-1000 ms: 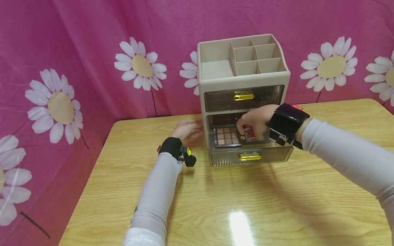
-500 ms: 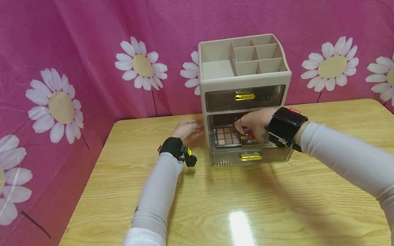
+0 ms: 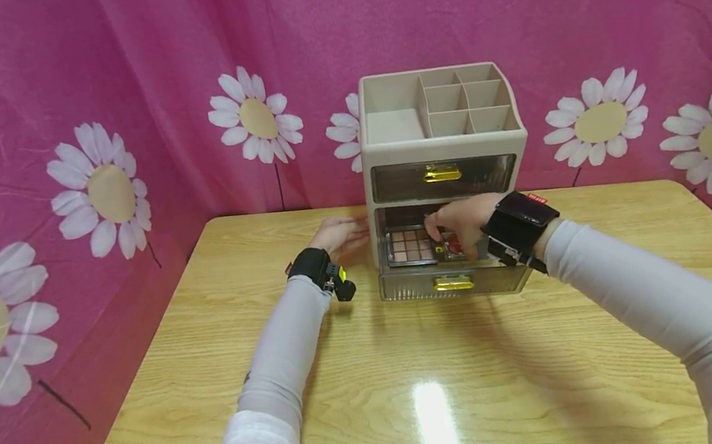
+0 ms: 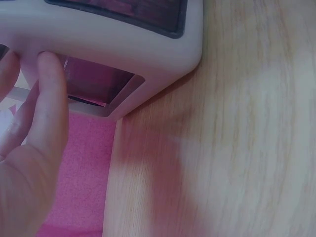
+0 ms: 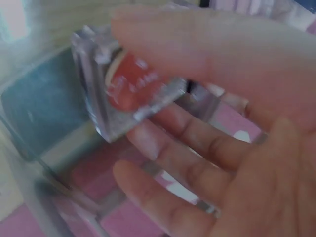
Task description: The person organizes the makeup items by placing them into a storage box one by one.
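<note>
A cream desktop organizer stands at the back of the table, its lower smoky drawer pulled out. Inside that drawer, on the left, lies an eyeshadow palette with several pale pans. My right hand is over the drawer's right part and pinches a small clear square compact with a red centre between thumb and fingers. The compact is tilted in the right wrist view; fingers partly cover it. On the organizer's left side, my left hand touches its wall with fairly straight fingers.
The upper drawer is closed and has a gold handle. Open compartments form the organizer's top. A pink curtain with white flowers hangs right behind the wooden table.
My right hand shifts only slightly over the drawer, with the compact still in its fingers. The left hand and the organizer show no visible movement.
</note>
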`<state>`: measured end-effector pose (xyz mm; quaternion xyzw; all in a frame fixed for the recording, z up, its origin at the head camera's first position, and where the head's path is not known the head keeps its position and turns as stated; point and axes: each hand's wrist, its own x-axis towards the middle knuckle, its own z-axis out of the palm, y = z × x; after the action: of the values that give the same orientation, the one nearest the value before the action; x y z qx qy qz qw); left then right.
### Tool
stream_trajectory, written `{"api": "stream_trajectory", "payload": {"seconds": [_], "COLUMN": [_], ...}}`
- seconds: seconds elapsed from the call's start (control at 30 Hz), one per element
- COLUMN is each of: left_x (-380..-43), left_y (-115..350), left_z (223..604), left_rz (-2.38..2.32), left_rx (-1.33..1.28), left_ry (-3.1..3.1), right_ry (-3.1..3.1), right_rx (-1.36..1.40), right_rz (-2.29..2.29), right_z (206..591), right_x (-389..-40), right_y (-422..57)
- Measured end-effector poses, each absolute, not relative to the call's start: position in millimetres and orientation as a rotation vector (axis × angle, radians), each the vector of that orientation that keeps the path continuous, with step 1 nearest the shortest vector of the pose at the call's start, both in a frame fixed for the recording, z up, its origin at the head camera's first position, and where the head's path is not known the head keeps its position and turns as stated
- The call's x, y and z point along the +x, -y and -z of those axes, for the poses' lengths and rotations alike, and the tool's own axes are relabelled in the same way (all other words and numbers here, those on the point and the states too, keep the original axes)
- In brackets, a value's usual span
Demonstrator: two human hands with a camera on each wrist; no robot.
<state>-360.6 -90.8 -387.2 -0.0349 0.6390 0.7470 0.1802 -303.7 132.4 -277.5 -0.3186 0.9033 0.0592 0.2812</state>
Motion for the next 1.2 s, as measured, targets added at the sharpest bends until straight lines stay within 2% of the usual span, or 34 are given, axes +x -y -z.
{"api": "stream_trajectory", "payload": {"seconds": [0.3, 0.6, 0.83, 0.97, 1.2], "left_x": [-359.1, -359.0, -356.6, -356.2, -354.4], "left_y": [91.0, 91.3, 90.6, 91.6, 91.3], "left_z": [386.4, 386.0, 382.2, 382.3, 381.8], "left_rz": [-2.103, -2.101, -2.103, -2.088, -2.081], "left_rx": [-0.101, -0.091, -0.094, -0.089, -0.089], "left_ry": [-1.816, -1.803, -1.807, -1.824, -1.837], "right_ry": [-2.421, -2.744, -3.134, -3.258, -3.348], "right_rx": [-0.973, -1.167, -1.482, -1.637, -1.734], "right_rz": [-0.047, 0.069, 0.02, 0.085, 0.22], "right_z": [242.1, 219.2, 243.4, 267.2, 309.4], "right_x": [-282.9, -223.9, -182.4, -171.8, -163.1], "right_y": [-136.1, -136.9, -140.4, -143.6, -144.8]}}
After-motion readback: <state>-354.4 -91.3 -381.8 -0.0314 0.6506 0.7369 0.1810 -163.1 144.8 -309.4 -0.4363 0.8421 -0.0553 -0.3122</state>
